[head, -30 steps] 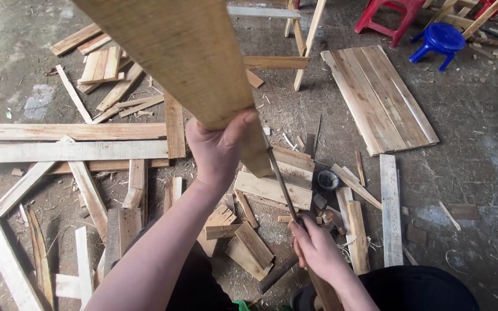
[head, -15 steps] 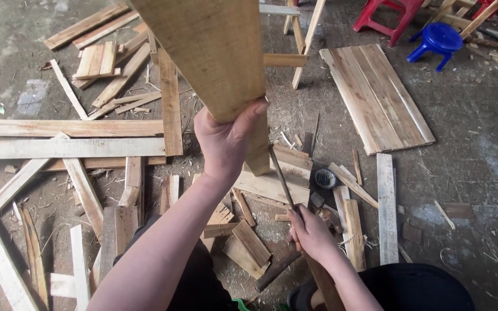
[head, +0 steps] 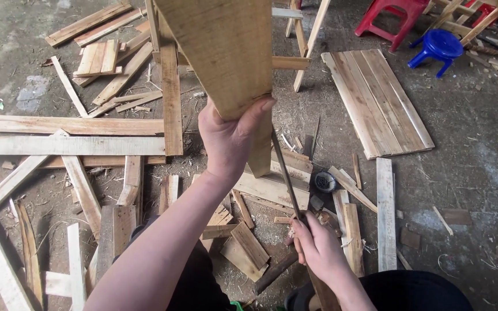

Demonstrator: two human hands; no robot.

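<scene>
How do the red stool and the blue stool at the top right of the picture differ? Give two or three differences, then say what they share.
The red stool is cut off by the picture's top edge, while the blue stool shows whole. The blue stool has a round seat; the red stool's legs look squarer and broader. The red stool stands left of the blue stool. Both are plastic and stand upright on the dirt floor beside wood scraps.

Both forearms are bare — no sleeves, gloves or rings on the left hand (head: 229, 138) or right hand (head: 318, 250); dark trousers below.
</scene>
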